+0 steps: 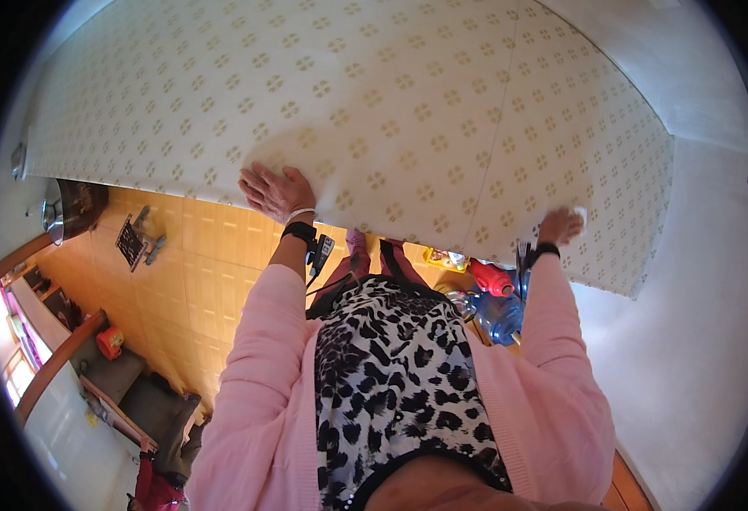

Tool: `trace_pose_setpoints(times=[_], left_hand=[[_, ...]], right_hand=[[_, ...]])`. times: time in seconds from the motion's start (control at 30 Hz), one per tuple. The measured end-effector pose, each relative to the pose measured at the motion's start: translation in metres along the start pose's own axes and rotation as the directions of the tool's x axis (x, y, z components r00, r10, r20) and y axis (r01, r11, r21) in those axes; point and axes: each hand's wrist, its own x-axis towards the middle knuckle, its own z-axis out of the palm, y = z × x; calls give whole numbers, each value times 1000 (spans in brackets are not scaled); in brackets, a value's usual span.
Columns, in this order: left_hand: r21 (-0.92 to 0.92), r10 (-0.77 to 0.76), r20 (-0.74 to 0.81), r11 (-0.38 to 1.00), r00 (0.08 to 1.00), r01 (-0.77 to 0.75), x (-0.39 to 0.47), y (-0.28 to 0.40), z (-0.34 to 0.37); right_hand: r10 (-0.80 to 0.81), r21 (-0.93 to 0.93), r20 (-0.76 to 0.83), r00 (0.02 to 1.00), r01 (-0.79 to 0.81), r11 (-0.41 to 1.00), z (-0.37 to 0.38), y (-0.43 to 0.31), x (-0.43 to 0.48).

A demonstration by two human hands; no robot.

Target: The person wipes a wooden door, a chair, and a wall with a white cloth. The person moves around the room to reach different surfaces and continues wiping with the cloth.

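Note:
A large pale covering with a tan clover-like pattern (406,121) spreads over a raised surface in front of me. My left hand (278,191) lies on it near its front edge, palm down with the fingers apart, and holds nothing. Towards the right end, my right hand (561,226) is slightly blurred over the covering. Something small and white (580,219) shows at its fingers; it looks like a cloth or tissue, partly hidden by the hand. Both wrists wear black straps with small devices.
Beneath the front edge at right are a red thermos (492,278), a blue water jug (501,318) and a yellow package (445,259). A white wall (687,255) borders the right end. A small rack (132,243) stands on the tiled floor. Another person's red sleeve (153,488) shows lower left.

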Motion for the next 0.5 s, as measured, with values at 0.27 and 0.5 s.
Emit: trace_pose_setpoints(times=[0.27, 0.5], left_hand=[[-16, -13, 15, 1000, 1000, 13, 1, 1, -2], [1, -18, 17, 1000, 1000, 18, 0, 3, -3]], right_hand=[[-377, 490, -182, 908, 416, 766, -89, -226, -15], [-875, 376, -357, 327, 908, 186, -178, -333, -199]])
